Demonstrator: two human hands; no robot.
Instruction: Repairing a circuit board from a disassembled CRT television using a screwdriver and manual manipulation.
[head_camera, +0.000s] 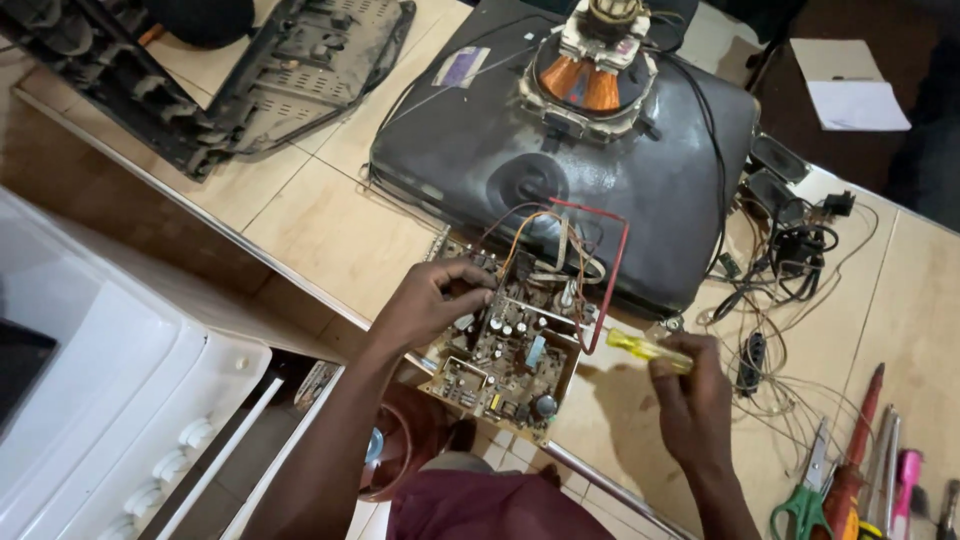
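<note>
A brown circuit board crowded with capacitors and wires lies on the tiled floor in front of a dark picture tube resting face down. My left hand grips the board's upper left edge. My right hand is closed on a screwdriver with a clear yellow handle, its tip pointing left towards the board's right side. Red and orange wires loop from the board up to the tube, whose neck carries a copper coil.
A black plastic casing lies at the top left. A white appliance fills the lower left. Tangled black cables sit right of the tube. Scissors with green handles and several screwdrivers lie at the lower right. Papers rest top right.
</note>
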